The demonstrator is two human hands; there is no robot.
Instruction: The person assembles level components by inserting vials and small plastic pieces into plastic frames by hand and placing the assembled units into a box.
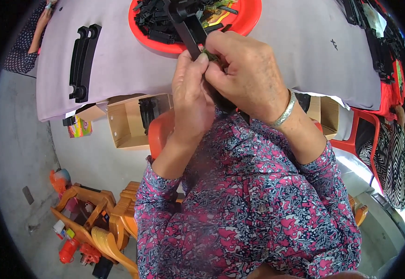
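My left hand (192,95) is wrapped round a long black plastic part (187,32), thumb lying along its edge. The part is slanted, its rounded far end reaching over a round red tray (139,38). Curled fingers of my right hand (251,69) press against the same part beside my left thumb; what they pinch is hidden. A small greenish bit shows between the two hands. In the tray lies a heap of small black plastic pieces (158,21) on a yellow and red patterned bottom.
Two similar long black parts (85,63) lie on the cloth-covered table (114,69) at left. Tiny black pieces (334,44) lie at right, near a row of black parts (374,51). Cardboard boxes (123,125) stand below the edge. Other people sit at far left and right.
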